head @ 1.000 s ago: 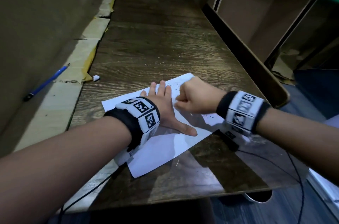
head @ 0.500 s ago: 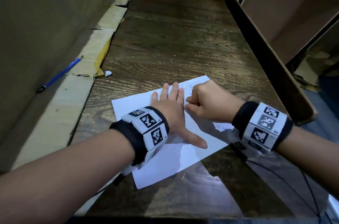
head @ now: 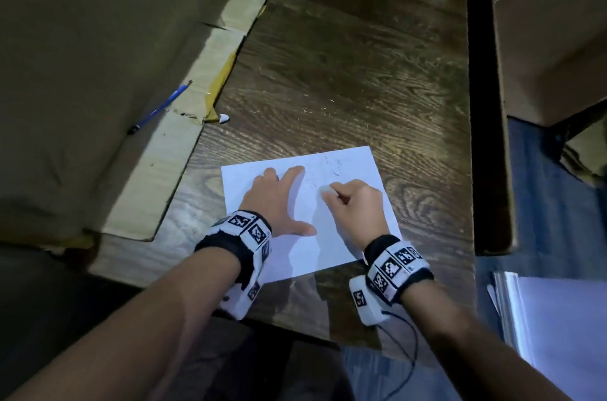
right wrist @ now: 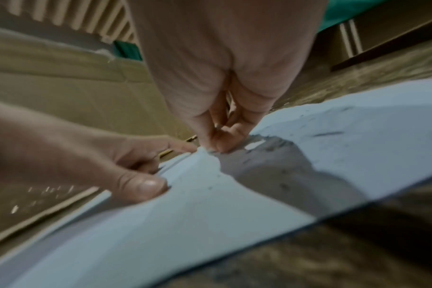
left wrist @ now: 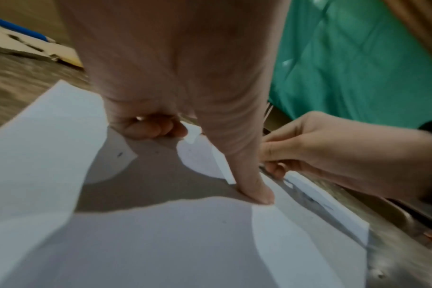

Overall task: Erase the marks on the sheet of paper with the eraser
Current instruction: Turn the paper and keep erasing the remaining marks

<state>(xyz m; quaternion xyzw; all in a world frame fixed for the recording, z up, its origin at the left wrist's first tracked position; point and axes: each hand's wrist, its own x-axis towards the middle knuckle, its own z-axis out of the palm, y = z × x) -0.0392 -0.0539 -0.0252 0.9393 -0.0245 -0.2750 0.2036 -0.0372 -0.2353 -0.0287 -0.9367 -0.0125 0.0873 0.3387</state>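
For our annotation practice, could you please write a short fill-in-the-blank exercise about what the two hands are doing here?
1. The left hand presses flat on the ____.
2. The right hand pinches a small white ____.
3. The blue pen lies on the ____ beside the table.
4. Faint marks remain near the sheet's ____ edge.

Missing words: sheet of paper; eraser; cardboard; far

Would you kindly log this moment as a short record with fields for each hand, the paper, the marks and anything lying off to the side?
left hand: flat on the sheet, fingers spread, holding it down
right hand: fingers pinch a pale eraser against the sheet
sheet of paper: white, lying on the wooden table
marks: faint strokes near the far edge, ahead of the eraser
blue pen: on the cardboard at the left, untouched
small white scrap: on the table by the cardboard edge
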